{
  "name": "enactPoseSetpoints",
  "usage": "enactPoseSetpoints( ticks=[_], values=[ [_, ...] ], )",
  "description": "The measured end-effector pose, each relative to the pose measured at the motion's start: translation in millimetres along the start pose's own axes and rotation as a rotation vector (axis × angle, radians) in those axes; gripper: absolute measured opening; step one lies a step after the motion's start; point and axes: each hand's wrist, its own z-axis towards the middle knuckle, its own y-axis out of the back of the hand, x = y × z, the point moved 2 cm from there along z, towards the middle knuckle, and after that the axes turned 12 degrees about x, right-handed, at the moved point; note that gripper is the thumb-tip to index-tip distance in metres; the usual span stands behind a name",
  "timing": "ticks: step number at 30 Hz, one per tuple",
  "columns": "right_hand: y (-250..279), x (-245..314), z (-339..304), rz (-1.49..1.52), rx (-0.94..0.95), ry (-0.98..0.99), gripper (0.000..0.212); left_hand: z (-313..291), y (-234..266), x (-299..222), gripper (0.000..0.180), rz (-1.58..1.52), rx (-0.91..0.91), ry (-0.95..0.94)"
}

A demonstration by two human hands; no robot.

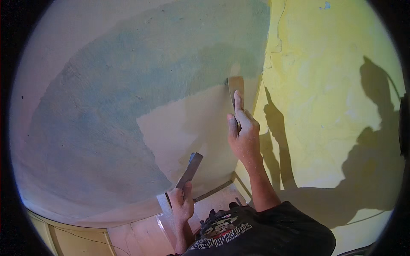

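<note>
My right hand grips a putty knife, index finger stretched along its blade. The blade's broad end lies against the wall, at the border between a blue-green area and a pale one, close to the corner. Lower and to the left, my left hand is closed around a flat, straight-edged grey-brown tool with a bit of blue at its edge. It is tilted up to the right; its exact kind is unclear. Whitish dust covers the fingers of my right hand.
A yellow wall meets the pale wall at the right; a crack runs down near that corner. My shadow falls across the yellow surface. Below are a pinkish surface and a cream panelled piece with a thin wire.
</note>
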Motion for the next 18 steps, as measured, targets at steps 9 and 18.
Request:
enactPoseSetpoints(
  ticks=[9,18],
  values=[
    [6.0,5.1,2.7,0.028,-0.042,0.062,0.055,4.9,2.1,6.8,0.026,-0.086,0.006,0.039],
    [16.6,20.0,-2.8,-0.011,0.017,-0.051,0.058,13.0,7.8,-14.1,0.023,0.103,0.111,0.167]
  ],
)
